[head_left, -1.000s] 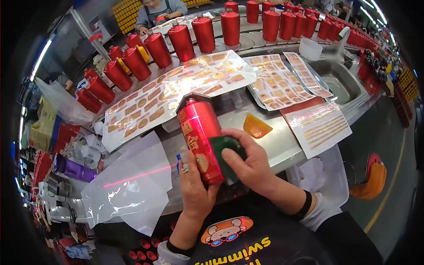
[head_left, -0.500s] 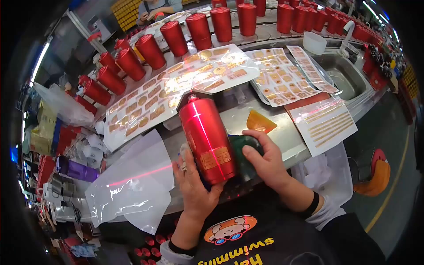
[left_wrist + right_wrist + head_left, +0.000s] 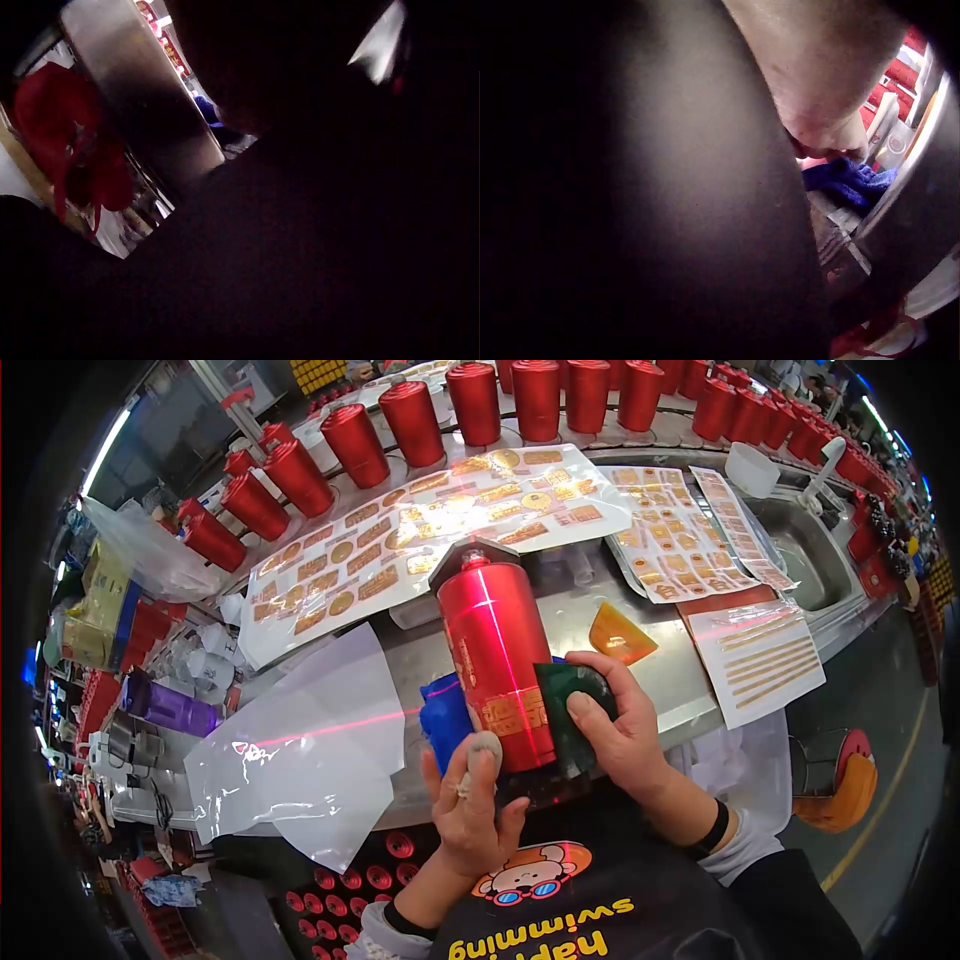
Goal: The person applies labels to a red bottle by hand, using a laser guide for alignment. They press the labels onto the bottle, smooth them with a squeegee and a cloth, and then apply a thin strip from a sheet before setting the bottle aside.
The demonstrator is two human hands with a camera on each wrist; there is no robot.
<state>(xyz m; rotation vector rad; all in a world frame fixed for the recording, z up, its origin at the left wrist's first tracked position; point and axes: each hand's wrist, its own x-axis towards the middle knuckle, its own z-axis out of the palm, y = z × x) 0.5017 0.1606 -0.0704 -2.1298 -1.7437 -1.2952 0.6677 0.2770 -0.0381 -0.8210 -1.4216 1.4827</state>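
A red metallic bottle (image 3: 495,650) with gold lettering lies tilted in the head view, its neck against a dark angular holder (image 3: 470,555). In the right hand (image 3: 630,730) is a dark green scraper (image 3: 572,710), pinched between thumb and fingers, its edge at the bottle's right side. The left hand (image 3: 475,810) is at the bottle's lower left with fingers extended, a pale covering on one fingertip; whether it touches the bottle is unclear. A blue cloth (image 3: 447,725) lies left of the bottle. Both wrist views are mostly dark.
Sheets of gold stickers (image 3: 365,565) lie beyond the bottle, with a striped sheet (image 3: 765,665) at right. An amber scraper (image 3: 622,635) rests on the metal table. Clear film (image 3: 300,760) lies at left. Red bottles (image 3: 410,425) line the back; a sink (image 3: 815,555) is far right.
The bottle has turned about its length, its large lettering moving out of sight to the left. The left hand has lowered and its fingers have loosened. The green scraper stays in the right hand.
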